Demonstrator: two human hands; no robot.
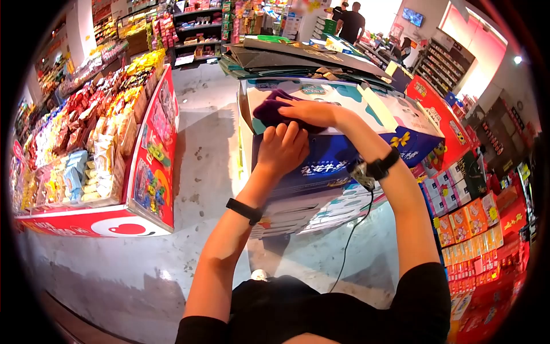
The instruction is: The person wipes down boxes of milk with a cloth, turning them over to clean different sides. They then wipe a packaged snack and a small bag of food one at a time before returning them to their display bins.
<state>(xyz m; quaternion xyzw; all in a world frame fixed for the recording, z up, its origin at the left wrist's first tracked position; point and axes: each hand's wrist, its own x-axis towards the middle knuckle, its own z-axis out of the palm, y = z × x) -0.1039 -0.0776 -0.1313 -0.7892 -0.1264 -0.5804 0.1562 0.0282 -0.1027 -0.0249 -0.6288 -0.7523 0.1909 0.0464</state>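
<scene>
A dark purple cloth (269,110) lies bunched on the white top of a blue cardboard display box (338,156). My right hand (312,113) presses down on the cloth, its fingers stretched across it and the thumb hidden. Just below, at the box's front edge, my left hand (283,148) is closed with its fingers curled; whatever it grips is hidden. Dark bands circle both wrists. Near my right wrist hangs a small silvery object (362,174) with a black cord (350,238) running down from it.
Flattened cardboard (309,57) is piled behind the box. To the left, a red bin (154,149) holds packaged snacks. Shelves of boxed goods (464,223) line the right side. People in dark clothes (350,26) stand far back. Grey floor (200,149) runs between the displays.
</scene>
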